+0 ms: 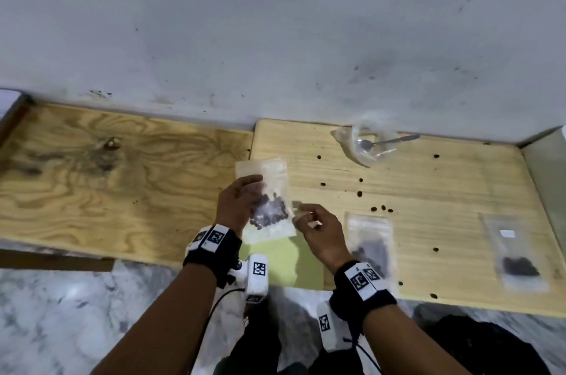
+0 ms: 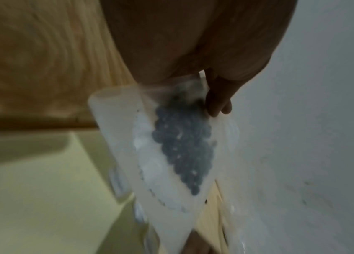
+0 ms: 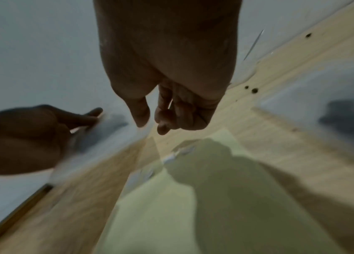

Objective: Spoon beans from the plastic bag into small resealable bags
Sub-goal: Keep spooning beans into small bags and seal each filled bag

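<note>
My left hand (image 1: 242,203) holds a small clear resealable bag (image 1: 266,200) above the table; the left wrist view shows its fingers (image 2: 217,101) pinching the bag (image 2: 167,165). A cluster of dark beans (image 2: 184,146) lies inside. My right hand (image 1: 315,221) hovers just right of the bag, fingers loosely curled. In the right wrist view the right hand (image 3: 152,122) has nothing between thumb and fingers, and the thumb is close to the bag's (image 3: 106,134) edge. The larger clear plastic bag (image 1: 364,142) lies at the back of the table with a metal spoon (image 1: 386,142) in it.
Two small filled bags (image 1: 372,246) (image 1: 517,255) lie flat on the light wooden table (image 1: 428,191). Several loose beans (image 1: 360,193) are scattered around. A pale green sheet (image 1: 288,261) lies under my hands. A darker plywood board (image 1: 107,166) adjoins on the left, and a grey wall stands behind.
</note>
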